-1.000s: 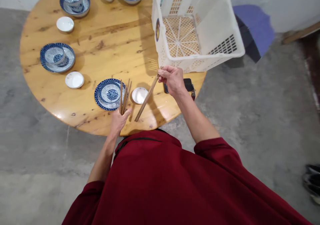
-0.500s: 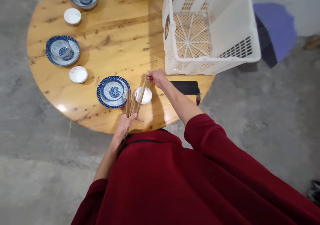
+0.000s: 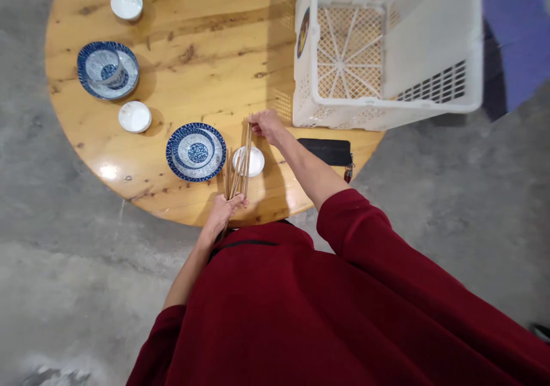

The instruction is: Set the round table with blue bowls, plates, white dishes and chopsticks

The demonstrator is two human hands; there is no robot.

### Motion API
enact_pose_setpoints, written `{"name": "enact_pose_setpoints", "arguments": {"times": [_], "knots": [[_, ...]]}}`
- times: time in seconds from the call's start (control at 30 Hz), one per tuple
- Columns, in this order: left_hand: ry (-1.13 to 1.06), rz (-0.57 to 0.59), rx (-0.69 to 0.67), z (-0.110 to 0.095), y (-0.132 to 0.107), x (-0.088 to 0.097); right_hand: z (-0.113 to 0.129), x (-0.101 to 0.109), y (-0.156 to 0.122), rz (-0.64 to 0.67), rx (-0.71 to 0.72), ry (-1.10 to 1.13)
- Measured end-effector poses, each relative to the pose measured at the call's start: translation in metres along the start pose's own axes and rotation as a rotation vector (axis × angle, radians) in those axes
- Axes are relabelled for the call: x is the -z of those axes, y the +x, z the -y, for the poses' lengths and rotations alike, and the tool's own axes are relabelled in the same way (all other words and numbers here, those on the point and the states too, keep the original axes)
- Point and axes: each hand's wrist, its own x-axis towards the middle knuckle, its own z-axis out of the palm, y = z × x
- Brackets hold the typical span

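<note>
My left hand (image 3: 224, 209) is closed around a bundle of wooden chopsticks (image 3: 227, 174) at the table's near edge. Above it, my right hand (image 3: 265, 125) pinches the upper ends of a pair of chopsticks (image 3: 248, 148), whose lower ends reach my left hand. Behind this pair sits a small white dish (image 3: 255, 161), partly covered by the sticks. Left of the bundle, a blue-patterned bowl (image 3: 197, 150) rests on a matching plate (image 3: 172, 167).
A tall white plastic basket (image 3: 344, 106) stands right on the round wooden table (image 3: 206, 82), with a black phone-like case (image 3: 326, 151) before it. Farther left are a bowl and plate set (image 3: 98, 93) and white dishes (image 3: 134, 117). A purple umbrella (image 3: 519, 48) lies beyond.
The pair in my right hand has become more upright, and the bundle in my left hand has shifted slightly right. The camera view has moved, pushing the basket rightward.
</note>
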Motion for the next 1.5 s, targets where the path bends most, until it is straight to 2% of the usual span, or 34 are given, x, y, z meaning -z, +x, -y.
{"name": "enact_pose_setpoints", "arguments": {"times": [0.43,0.87,1.07,1.23,1.5], "knots": [[0.082,0.049,-0.015,0.001,-0.004,-0.004,-0.006,-0.003,-0.006,0.066,0.061,-0.039],[0.113,0.052,-0.020,0.004,0.001,0.003,-0.004,0.002,-0.012,0.061,0.033,-0.031],[0.120,-0.019,-0.012,0.010,0.002,0.009,-0.004,0.011,-0.018,0.040,0.008,0.001],[0.077,-0.056,-0.021,0.012,0.000,0.016,-0.017,0.025,-0.026,0.018,0.006,-0.008],[0.036,-0.120,0.010,0.004,0.004,0.009,-0.030,0.024,-0.032,0.036,0.024,-0.004]]}}
